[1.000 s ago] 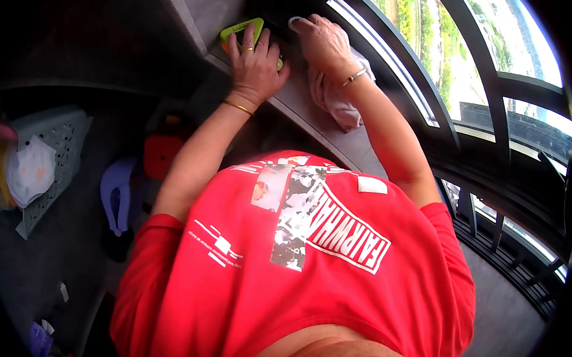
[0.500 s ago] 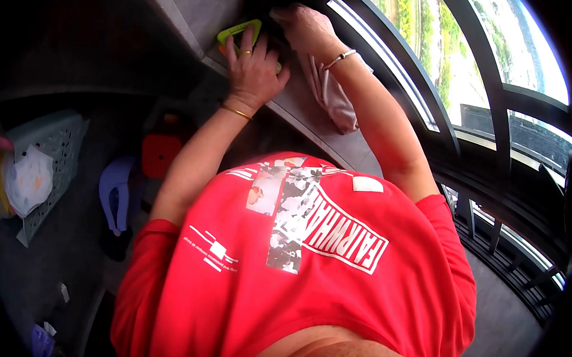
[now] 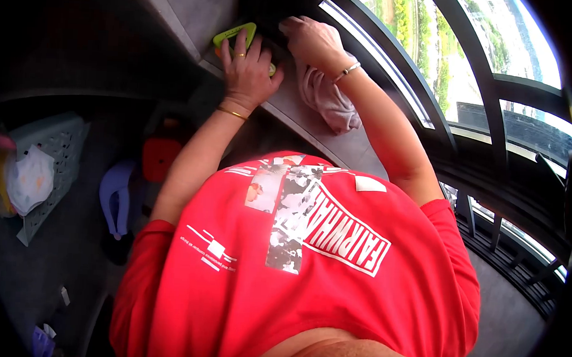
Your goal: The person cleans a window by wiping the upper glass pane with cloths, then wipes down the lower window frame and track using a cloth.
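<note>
My left hand [image 3: 247, 75] rests palm down with its fingers spread over a lime-green-rimmed object [image 3: 246, 30], at the top centre. A bit of orange and a small yellow-green part show beneath that hand. To its right, my right hand [image 3: 313, 42] is bent with its fingers drawn together around something small and pale at the fingertips, too unclear to name. Under my right wrist, a crumpled greyish-pink cloth [image 3: 331, 104] lies on the grey ledge [image 3: 295, 124].
Barred windows [image 3: 453, 71] curve along the right side. At the left are a grey perforated basket [image 3: 60, 153] with white and yellow items, a purple curved object [image 3: 115, 193] and a red object [image 3: 159, 157]. A small purple package [image 3: 42, 342] lies at the lower left.
My right hand first moved up and left, then came slightly back down, and the cloth under my wrist shifted and bunched. My left hand has kept its spread pose over the green-rimmed object.
</note>
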`<state>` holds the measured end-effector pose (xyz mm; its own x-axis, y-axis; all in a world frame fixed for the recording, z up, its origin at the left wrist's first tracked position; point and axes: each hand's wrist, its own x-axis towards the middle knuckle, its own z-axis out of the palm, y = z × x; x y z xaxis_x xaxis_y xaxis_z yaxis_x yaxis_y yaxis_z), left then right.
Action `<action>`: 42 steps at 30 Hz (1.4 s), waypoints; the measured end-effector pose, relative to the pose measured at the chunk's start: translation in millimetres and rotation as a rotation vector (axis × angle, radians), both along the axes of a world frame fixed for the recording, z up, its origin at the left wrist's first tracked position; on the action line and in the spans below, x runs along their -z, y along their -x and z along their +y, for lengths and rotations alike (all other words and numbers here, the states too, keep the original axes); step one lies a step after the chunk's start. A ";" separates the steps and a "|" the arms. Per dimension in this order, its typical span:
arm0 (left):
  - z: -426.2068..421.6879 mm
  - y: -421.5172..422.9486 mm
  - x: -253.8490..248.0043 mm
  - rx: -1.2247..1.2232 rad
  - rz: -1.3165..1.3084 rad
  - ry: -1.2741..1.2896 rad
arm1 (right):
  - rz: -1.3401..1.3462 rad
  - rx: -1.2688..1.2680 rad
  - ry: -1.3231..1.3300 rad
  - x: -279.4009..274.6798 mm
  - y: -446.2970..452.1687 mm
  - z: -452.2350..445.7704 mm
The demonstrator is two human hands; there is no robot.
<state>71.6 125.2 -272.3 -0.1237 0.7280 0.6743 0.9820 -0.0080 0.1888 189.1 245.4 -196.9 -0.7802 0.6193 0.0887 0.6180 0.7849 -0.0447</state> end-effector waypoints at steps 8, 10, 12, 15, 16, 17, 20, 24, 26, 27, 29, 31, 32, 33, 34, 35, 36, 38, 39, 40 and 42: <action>-3.9 -3.1 -2.4 0.003 -0.028 -0.026 | 0.172 0.005 0.076 2.3 26.1 1.8; -4.3 -3.6 -4.4 -0.005 -0.032 -0.010 | 0.153 0.047 0.111 1.4 25.6 1.1; -4.2 -4.5 -2.4 0.001 -0.036 0.002 | 0.117 0.070 0.109 1.1 28.0 -1.2; -1.3 -2.0 2.0 0.005 -0.031 -0.025 | 0.021 0.072 0.141 -5.9 35.2 9.8; -1.0 -1.1 3.6 0.006 -0.026 -0.020 | -0.048 0.055 0.182 -6.8 36.5 12.9; -1.6 -0.3 3.9 0.004 -0.021 -0.015 | -0.045 0.056 0.184 -6.3 35.8 12.2; -1.3 0.1 3.1 -0.011 -0.008 -0.010 | -0.061 0.067 0.158 -6.3 26.5 10.0; -2.5 -0.5 3.7 -0.002 -0.009 0.008 | 0.052 0.029 0.015 13.2 -12.3 -5.1; -1.2 -1.4 4.8 -0.005 -0.022 0.009 | 0.189 -0.017 -0.060 15.3 -22.0 -14.2; -1.0 -0.8 7.4 -0.010 -0.025 0.014 | 0.186 -0.021 -0.054 15.3 -17.9 -15.4; 1.1 -0.4 13.1 -0.009 -0.028 -0.065 | 0.265 -0.145 -0.110 13.6 -3.5 -21.7; 1.2 -2.5 12.0 -0.029 -0.017 -0.047 | 0.224 -0.133 -0.075 9.9 12.4 -23.2; 2.4 -3.0 10.4 -0.054 -0.003 -0.036 | 0.174 -0.110 -0.059 11.2 18.5 -19.2; 2.1 -3.8 9.1 -0.055 -0.002 -0.035 | 0.123 -0.088 -0.041 12.7 23.2 -16.8; 0.7 -5.0 7.7 -0.058 -0.001 -0.030 | 0.123 -0.090 -0.040 14.8 26.7 -16.4; 1.1 -5.6 6.9 -0.062 -0.001 -0.028 | 0.118 -0.088 -0.056 15.2 30.4 -15.9; 1.2 -5.7 8.0 -0.062 -0.004 -0.028 | 0.112 -0.084 -0.071 16.0 33.2 -16.4; 0.5 -5.1 10.0 -0.021 -0.047 -0.061 | 0.078 -0.048 -0.069 16.2 39.4 -19.3; 0.7 -5.2 10.0 -0.022 -0.050 -0.062 | 0.049 -0.013 -0.065 15.0 41.8 -21.0; -0.6 -4.9 9.8 -0.018 -0.053 -0.064 | 0.029 -0.011 -0.054 13.7 42.7 -22.7; -1.7 -4.8 9.3 -0.008 -0.048 -0.068 | 0.005 0.005 -0.041 15.1 43.3 -23.8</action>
